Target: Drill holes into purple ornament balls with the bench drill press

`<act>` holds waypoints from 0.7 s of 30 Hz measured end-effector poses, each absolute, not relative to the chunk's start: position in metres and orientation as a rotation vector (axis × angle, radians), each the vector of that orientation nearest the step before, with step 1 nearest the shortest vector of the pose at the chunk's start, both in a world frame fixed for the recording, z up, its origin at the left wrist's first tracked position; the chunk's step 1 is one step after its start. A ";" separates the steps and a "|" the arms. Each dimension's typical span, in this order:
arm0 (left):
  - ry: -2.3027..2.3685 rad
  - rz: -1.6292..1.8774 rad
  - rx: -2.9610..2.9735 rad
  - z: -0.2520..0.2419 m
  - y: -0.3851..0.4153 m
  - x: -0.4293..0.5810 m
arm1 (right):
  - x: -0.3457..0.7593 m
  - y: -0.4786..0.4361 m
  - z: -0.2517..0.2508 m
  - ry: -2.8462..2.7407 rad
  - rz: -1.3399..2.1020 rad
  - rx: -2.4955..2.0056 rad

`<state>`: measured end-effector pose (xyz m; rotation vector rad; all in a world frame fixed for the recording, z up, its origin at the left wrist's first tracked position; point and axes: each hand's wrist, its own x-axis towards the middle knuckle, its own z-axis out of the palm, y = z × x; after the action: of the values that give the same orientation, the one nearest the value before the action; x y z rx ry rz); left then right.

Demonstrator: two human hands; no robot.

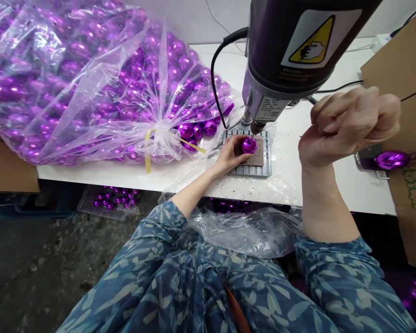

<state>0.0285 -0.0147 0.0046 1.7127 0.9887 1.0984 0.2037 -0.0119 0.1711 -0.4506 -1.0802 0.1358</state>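
Observation:
My left hand (229, 156) grips a shiny purple faceted ball (249, 145) between thumb and fingers. The ball sits on a brown square pad (258, 158) over the slotted metal base (267, 167) of a drill press (280, 69). Directly above, the chuck (258, 127) points down with its thin bit at the top of the ball; whether the bit has entered it I cannot tell. On the right, my right hand (350, 122) is raised in a closed grip around the press's feed lever (311, 99), mostly hidden by the fingers.
A big clear plastic bag (100, 83) of purple balls fills the left of the white table (284, 180), with loose balls (197, 132) near its tied neck. Cardboard boxes (402, 60) stand right, near another purple ball (391, 159). A clear tray (107, 202) of balls lies below.

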 end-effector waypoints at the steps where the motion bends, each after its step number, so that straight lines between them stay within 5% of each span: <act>1: 0.985 1.101 1.714 0.004 -0.015 0.029 | 0.205 -0.010 0.167 -1.077 0.123 -0.447; 15: 0.980 1.116 1.736 0.002 -0.013 0.028 | 0.215 -0.008 0.128 -1.166 -0.002 -0.439; 21: 0.970 1.114 1.721 0.003 -0.015 0.029 | 0.201 -0.014 0.174 -1.172 0.092 -0.478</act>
<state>0.0290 -0.0147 0.0031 1.7212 0.9697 1.1145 0.2008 -0.0144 0.1744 -0.4782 -1.1715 0.0918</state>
